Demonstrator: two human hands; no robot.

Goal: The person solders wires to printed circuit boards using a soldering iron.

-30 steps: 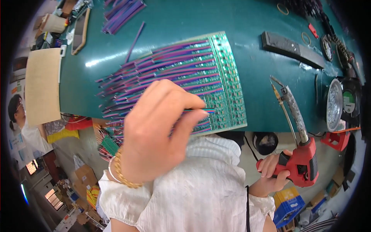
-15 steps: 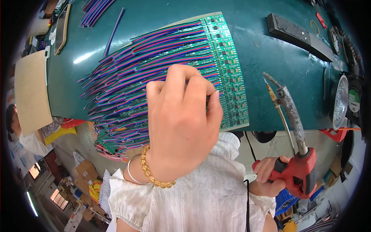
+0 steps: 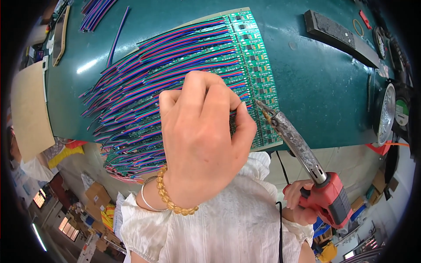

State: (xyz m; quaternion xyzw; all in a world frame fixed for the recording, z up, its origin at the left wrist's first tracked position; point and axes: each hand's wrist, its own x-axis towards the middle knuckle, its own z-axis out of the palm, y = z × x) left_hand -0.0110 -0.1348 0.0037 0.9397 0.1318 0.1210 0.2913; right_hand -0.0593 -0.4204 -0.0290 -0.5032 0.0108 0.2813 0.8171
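Observation:
A green circuit board panel [image 3: 259, 79] lies on the table, its rows of small components showing along the right side. Many four-colour ribbon wires [image 3: 184, 46] fan leftward from it. My left hand [image 3: 206, 127], palm down over the wires, is pinched closed at the board's contacts; a short bit of wire end peeks out by its fingertips, most of that wire being hidden under the hand. My right hand [image 3: 300, 204] grips the red handle of a soldering iron [image 3: 302, 153]. The iron's darkened tip is right beside my left fingertips, at the board's contacts.
A dark rectangular bar [image 3: 335, 37] lies at the back right. Round metal dishes [image 3: 386, 114] stand at the right edge. More ribbon wires [image 3: 97, 13] are at the far left, with one loose strand [image 3: 117, 39] nearby. A tan sheet [image 3: 30, 109] sits at the table's left edge.
The soldering iron's tip has swung left and down from over the table to the board beside my left fingertips. My left hand keeps its pinch.

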